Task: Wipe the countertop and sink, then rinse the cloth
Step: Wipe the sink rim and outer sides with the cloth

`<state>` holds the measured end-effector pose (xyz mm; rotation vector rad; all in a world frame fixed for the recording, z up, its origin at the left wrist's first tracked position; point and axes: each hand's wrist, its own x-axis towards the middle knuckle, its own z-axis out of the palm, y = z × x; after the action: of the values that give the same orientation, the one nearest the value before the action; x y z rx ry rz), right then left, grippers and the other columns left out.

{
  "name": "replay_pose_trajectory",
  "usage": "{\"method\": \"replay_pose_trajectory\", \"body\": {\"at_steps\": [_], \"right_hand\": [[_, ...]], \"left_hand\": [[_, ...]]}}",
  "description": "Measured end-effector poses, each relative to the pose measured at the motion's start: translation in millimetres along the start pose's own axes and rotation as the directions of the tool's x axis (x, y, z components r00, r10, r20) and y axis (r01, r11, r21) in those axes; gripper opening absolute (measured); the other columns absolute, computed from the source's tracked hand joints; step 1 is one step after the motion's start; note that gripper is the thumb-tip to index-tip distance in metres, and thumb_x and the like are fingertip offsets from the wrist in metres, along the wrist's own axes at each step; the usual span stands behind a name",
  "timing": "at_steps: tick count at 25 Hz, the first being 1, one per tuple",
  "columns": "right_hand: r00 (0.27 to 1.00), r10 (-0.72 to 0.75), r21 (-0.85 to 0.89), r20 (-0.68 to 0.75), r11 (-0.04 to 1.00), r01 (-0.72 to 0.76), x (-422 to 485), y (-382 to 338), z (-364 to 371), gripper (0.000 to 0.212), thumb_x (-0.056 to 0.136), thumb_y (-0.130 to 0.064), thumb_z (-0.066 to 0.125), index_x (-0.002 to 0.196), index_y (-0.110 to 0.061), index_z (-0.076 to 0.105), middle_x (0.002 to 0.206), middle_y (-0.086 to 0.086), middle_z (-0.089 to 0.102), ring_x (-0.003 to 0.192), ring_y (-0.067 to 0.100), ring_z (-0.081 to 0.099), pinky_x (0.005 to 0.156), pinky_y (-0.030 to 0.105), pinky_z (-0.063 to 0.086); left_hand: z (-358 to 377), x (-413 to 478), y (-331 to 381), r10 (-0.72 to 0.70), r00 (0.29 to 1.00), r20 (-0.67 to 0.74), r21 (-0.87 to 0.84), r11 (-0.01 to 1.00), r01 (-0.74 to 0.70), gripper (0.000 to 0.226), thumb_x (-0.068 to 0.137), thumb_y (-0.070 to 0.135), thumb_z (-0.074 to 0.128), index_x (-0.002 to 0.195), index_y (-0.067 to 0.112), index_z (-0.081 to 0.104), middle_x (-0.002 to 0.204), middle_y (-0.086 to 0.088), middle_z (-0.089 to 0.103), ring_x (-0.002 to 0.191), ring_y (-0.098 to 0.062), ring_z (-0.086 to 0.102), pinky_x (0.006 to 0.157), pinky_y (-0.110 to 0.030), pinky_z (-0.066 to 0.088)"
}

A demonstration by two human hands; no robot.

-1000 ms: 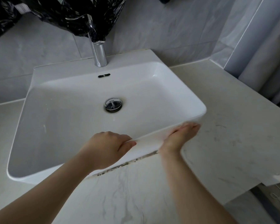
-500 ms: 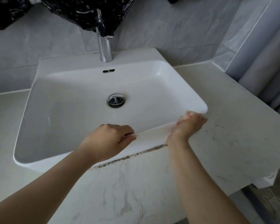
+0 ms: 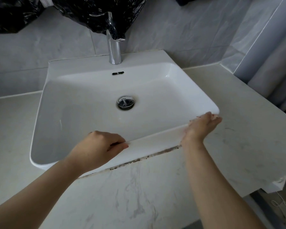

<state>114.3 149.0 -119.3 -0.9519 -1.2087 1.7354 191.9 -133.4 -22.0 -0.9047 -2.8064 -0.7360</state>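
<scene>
A white rectangular sink (image 3: 155, 141) is sitting on a pale marble-patterned countertop (image 3: 130, 195), filling the middle of the view. The left hand (image 3: 97, 146) is gripping the sink's front rim at about 7 o'clock from the drain (image 3: 125, 102). Its fingers are curling over the edge into the basin and its thumb is lying along the outer face. The right hand (image 3: 200, 128) is pressing against the sink's front right corner at about 4 o'clock from the drain. Its fingers are lying fairly straight and together, wrapping lightly round the corner, grasping nothing that shows. Whether a cloth is lying under that palm cannot be told.

A dark speckled grime line (image 3: 155, 154) is running along the seam where the sink's front meets the countertop, between the two wrists. At 12 o'clock a chrome faucet (image 3: 115, 50) is standing on the sink's back ledge, just above the overflow slot (image 3: 118, 73). A black plastic bag (image 3: 97, 12) is hanging over the faucet's top against the grey tiled wall (image 3: 172, 30).
</scene>
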Motion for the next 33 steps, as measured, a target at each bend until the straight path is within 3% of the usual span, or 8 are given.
{"method": "replay_pose_trajectory", "body": {"at_steps": [2, 4, 8, 10, 16, 26, 30, 33], "right_hand": [[1.0, -0.016, -0.096, 0.006, 0.995, 0.016, 24, 106, -3, 0.021, 0.089, -0.054, 0.043, 0.109, -0.057, 0.042, 0.107, -0.025, 0.054, 0.079, 0.019, 0.055, 0.072, 0.04, 0.053], [1.0, -0.015, -0.28, -0.012, 0.96, 0.011, 14, 141, -8, 0.07, 0.075, -0.083, 0.034, 0.138, -0.056, 0.024, 0.133, -0.037, 0.039, 0.1, 0.011, 0.061, 0.081, 0.049, 0.055], [0.997, 0.036, -0.013, 0.074, 0.999, -0.035, -81, 19, -9, 0.063, 0.088, -0.048, 0.03, 0.135, -0.007, 0.035, 0.144, 0.007, 0.032, 0.117, 0.017, 0.037, 0.109, 0.036, 0.027], [0.964, 0.227, 0.197, -0.14, 0.96, -0.198, -79, -15, 5, 0.07, 0.088, -0.04, 0.027, 0.137, 0.011, 0.03, 0.149, 0.025, 0.027, 0.118, 0.016, 0.03, 0.113, 0.032, 0.02], [0.958, 0.259, -0.066, 0.123, 0.965, -0.252, -204, -1, -6, 0.054, 0.103, -0.021, 0.022, 0.149, -0.007, -0.004, 0.158, 0.001, -0.009, 0.146, 0.013, -0.007, 0.11, 0.016, -0.006], [0.99, 0.137, 0.047, 0.03, 0.989, -0.138, -190, -5, 17, 0.029, 0.081, -0.035, 0.038, 0.105, -0.017, 0.037, 0.12, 0.008, 0.041, 0.103, 0.024, 0.046, 0.082, 0.039, 0.05], [0.987, 0.106, -0.153, 0.122, 0.984, -0.087, -251, -7, 26, 0.081, 0.071, -0.054, 0.043, 0.132, -0.002, 0.032, 0.128, 0.007, 0.034, 0.108, 0.024, 0.042, 0.102, 0.058, 0.037], [0.999, 0.024, -0.153, -0.044, 0.988, -0.03, -167, -16, 22, 0.042, 0.075, -0.045, 0.044, 0.102, -0.014, 0.034, 0.113, 0.014, 0.046, 0.093, 0.02, 0.04, 0.091, 0.048, 0.043]], "left_hand": [[-5, -11, -8, 0.006, 1.0, -0.016, 0.086, 0.996, -0.005, 0.046, 0.084, 0.054, 0.035, 0.077, 0.025, 0.07, 0.061, 0.012, 0.063, 0.056, -0.007, 0.054, 0.051, -0.018, 0.043], [-5, -13, -7, 0.022, 0.999, -0.03, 0.125, 0.992, -0.018, 0.044, 0.086, 0.051, 0.036, 0.076, 0.025, 0.069, 0.06, 0.011, 0.062, 0.052, -0.009, 0.054, 0.046, -0.027, 0.047], [-4, -17, -7, 0.05, 0.995, -0.083, 0.219, 0.975, -0.03, 0.052, 0.092, 0.054, 0.028, 0.077, 0.027, 0.069, 0.061, 0.012, 0.064, 0.049, -0.012, 0.058, 0.038, -0.026, 0.044], [-5, -25, -6, 0.036, 0.991, -0.131, 0.285, 0.959, 0.003, 0.055, 0.095, 0.051, 0.022, 0.077, 0.028, 0.069, 0.058, 0.013, 0.063, 0.045, -0.013, 0.056, 0.036, -0.022, 0.037], [0, -47, -4, 0.026, 0.976, -0.215, 0.376, 0.925, 0.058, 0.04, 0.093, 0.032, 0.035, 0.083, 0.018, 0.071, 0.061, 0.005, 0.065, 0.049, -0.024, 0.061, 0.041, -0.025, 0.041], [-31, -82, -39, 0.039, 0.969, -0.243, 0.421, 0.904, 0.069, 0.06, 0.097, 0.045, 0.024, 0.072, 0.016, 0.07, 0.051, 0.004, 0.061, 0.042, -0.025, 0.057, 0.046, -0.022, 0.032], [-34, -93, -56, 0.088, 0.969, -0.232, 0.435, 0.9, 0.023, 0.046, 0.094, 0.035, 0.035, 0.077, 0.012, 0.07, 0.061, 0.0, 0.066, 0.059, -0.026, 0.064, 0.082, -0.038, 0.043], [-31, -94, -64, 0.104, 0.958, -0.269, 0.425, 0.905, 0.021, 0.049, 0.097, 0.036, 0.029, 0.078, 0.013, 0.068, 0.065, 0.002, 0.066, 0.067, -0.025, 0.063, 0.091, -0.04, 0.036]]}}
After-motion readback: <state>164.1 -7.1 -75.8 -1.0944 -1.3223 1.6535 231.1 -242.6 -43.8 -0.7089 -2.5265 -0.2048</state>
